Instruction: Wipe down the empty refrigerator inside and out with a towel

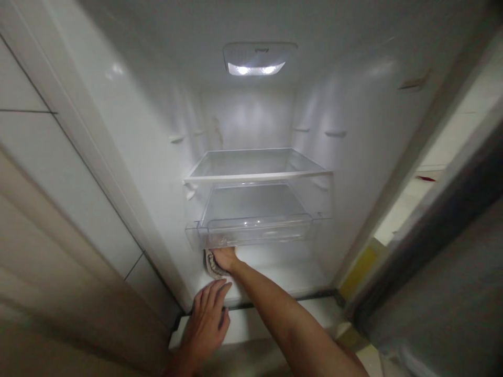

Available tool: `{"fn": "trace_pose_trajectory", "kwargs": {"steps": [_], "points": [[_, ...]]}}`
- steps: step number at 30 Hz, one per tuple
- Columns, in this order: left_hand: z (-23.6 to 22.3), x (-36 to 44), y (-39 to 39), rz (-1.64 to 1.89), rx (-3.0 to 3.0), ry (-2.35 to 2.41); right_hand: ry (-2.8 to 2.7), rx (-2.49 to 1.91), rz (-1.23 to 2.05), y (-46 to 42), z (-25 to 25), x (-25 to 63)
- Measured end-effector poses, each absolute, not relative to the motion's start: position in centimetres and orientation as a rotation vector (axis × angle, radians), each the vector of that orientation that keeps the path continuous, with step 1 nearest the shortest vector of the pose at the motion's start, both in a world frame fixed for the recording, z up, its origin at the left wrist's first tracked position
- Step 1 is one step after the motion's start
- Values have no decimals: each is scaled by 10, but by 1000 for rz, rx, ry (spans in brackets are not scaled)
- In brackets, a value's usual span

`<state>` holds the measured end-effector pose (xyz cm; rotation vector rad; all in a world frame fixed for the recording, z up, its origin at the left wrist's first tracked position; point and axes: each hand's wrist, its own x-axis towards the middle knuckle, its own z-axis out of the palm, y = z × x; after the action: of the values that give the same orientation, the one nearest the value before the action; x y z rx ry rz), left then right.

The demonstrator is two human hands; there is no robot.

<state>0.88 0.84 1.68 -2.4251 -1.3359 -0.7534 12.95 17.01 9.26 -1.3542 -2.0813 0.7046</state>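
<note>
Inside a lit fridge (157, 167), my right hand (225, 258) reaches under the clear drawer near the left wall. It is closed on a crumpled greyish cloth (212, 266), pressed low against the white interior; some of the fingers are hidden behind the drawer's front. My left hand (209, 314) rests by the fridge's front lower edge, palm down, fingers stretched out with the thumb apart, holding nothing. The clear plastic drawer (259, 230) hangs just above my right hand, below a glass shelf (255, 163).
A lamp (257, 60) glows at the fridge's top. Small shelf ledges (335, 134) stick out of the side walls. The open door (444, 251) stands on the right, a tiled wall (23, 136) on the left. A yellow object (358, 269) shows beyond the right side.
</note>
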Motion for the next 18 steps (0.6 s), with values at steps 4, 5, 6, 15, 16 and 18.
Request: {"fn": "trace_pose_trajectory", "kwargs": {"steps": [4, 5, 6, 15, 16, 18], "points": [[12, 3, 5, -844, -2370, -1262, -2351, -1194, 766, 113, 100, 168], [11, 3, 4, -857, -2353, -1250, -2395, -1169, 758, 99, 101, 177], [11, 2, 3, -868, -2337, -1245, -2424, -1158, 741, 87, 101, 185], [14, 2, 9, -860, -2327, -1227, -2219, -1569, 444, 53, 97, 291], [12, 2, 10, -827, -2343, -1213, -2154, -1645, 401, 56, 96, 301], [9, 2, 14, -773, -2357, -1195, -2013, -1792, 319, 64, 93, 315]]}}
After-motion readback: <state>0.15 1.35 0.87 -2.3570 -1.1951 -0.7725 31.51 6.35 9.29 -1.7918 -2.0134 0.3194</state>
